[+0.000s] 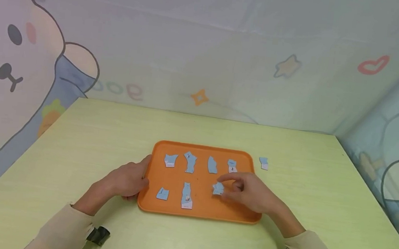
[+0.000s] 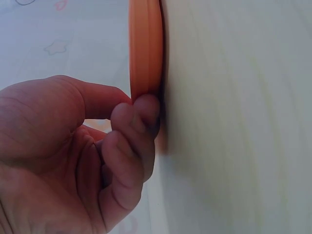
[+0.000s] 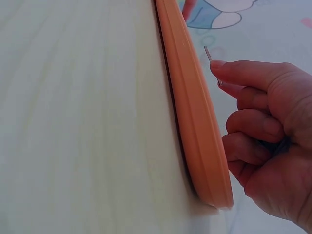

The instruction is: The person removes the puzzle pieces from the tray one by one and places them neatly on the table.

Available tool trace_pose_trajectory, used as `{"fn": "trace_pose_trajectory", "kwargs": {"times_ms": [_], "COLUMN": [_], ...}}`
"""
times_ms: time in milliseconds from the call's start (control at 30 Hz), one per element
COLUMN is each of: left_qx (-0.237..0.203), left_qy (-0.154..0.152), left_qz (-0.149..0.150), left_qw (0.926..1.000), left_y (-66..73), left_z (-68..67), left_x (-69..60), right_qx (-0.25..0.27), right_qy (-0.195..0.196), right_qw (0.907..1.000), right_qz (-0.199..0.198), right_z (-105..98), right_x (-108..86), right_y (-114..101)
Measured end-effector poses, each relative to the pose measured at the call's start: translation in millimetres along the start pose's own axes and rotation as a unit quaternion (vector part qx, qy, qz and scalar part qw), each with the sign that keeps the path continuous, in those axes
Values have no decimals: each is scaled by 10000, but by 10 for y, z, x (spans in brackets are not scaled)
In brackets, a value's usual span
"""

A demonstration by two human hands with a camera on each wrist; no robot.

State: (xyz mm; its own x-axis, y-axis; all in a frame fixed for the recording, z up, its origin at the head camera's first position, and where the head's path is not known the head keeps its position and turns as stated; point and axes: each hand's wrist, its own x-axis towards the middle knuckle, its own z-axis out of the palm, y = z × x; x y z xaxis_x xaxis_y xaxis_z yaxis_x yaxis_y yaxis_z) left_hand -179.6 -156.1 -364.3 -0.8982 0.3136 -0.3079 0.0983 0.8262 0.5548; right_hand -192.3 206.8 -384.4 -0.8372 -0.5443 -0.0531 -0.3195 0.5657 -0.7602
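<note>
My left hand (image 1: 129,179) grips the left rim of an orange tray (image 1: 197,213); in the left wrist view the fingertips curl around the tray's edge (image 2: 145,48). Over the tray's right half, my right hand (image 1: 251,191) pinches a light-blue torn paper piece (image 1: 218,189) between thumb and forefinger. The right wrist view shows this paper piece (image 3: 209,56) edge-on, raised above the tray, with the other fingers curled in. Nearest to that hand is another torn piece (image 1: 231,165) in the back row, its lower part pale with a small dark mark.
In the tray's back row lie more blue torn pieces (image 1: 190,163), and in the front row a small one (image 1: 163,194) and a long one (image 1: 186,196). One piece (image 1: 263,163) lies on the table (image 1: 118,128) beyond the tray's right corner. A printed cloth (image 1: 228,54) hangs behind.
</note>
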Motion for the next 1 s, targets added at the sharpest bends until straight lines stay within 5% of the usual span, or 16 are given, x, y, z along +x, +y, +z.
{"fn": "trace_pose_trajectory", "kwargs": {"times_ms": [1000], "left_qx": [-118], "left_qy": [-16], "left_qz": [8], "left_qw": [9999], "left_y": [-11], "left_z": [3], "left_x": [9], "right_qx": [120], "right_qy": [837], "right_qw": [9964], "right_qz": [62], "right_z": [-423], "right_x": [-120], "right_y": [181]}}
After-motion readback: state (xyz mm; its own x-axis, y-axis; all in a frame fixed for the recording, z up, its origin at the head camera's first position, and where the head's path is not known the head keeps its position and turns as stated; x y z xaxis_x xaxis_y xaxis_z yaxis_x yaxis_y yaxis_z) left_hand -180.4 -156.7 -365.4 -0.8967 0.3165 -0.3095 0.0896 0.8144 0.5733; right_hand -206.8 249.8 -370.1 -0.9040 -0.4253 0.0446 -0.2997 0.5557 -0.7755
